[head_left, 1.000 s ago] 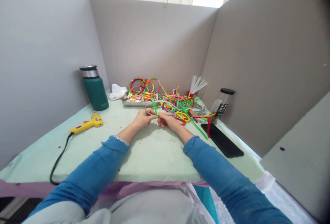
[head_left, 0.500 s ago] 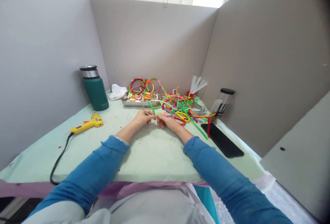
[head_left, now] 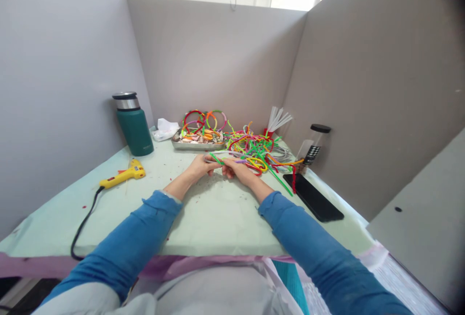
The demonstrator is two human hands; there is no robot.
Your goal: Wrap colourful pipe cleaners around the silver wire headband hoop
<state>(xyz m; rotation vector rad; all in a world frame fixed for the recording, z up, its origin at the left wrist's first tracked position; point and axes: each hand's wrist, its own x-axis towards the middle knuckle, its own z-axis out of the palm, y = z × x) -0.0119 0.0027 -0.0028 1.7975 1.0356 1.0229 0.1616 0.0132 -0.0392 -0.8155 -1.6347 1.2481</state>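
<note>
A short green pipe cleaner (head_left: 215, 158) slants between my two hands over the middle of the table. My left hand (head_left: 199, 166) pinches it, thumb and fingers closed. The fingertips of my right hand (head_left: 235, 168) are closed at its lower end. A pale grey pipe cleaner (head_left: 232, 152) arcs just behind my fingers; whether it is joined to the green one I cannot tell. Near my right hand, a purple piece (head_left: 241, 161) shows behind the knuckles, and scissors with yellow handles (head_left: 258, 164) lie beside the pile of coloured pipe cleaners (head_left: 250, 143).
A metal tray (head_left: 198, 146) holds pale and orange pieces, with coloured rings (head_left: 194, 112) behind. On the left are a green bottle (head_left: 134, 128) and a yellow glue gun (head_left: 123, 177). At right lie a black phone (head_left: 314, 198) and a clear black-lidded container (head_left: 317, 143). Grey partitions (head_left: 218, 58) enclose the table.
The green pipe cleaner's free end has tipped down toward my right fingers. The pale grey arc has sunk slightly lower. My forearms have hardly moved.
</note>
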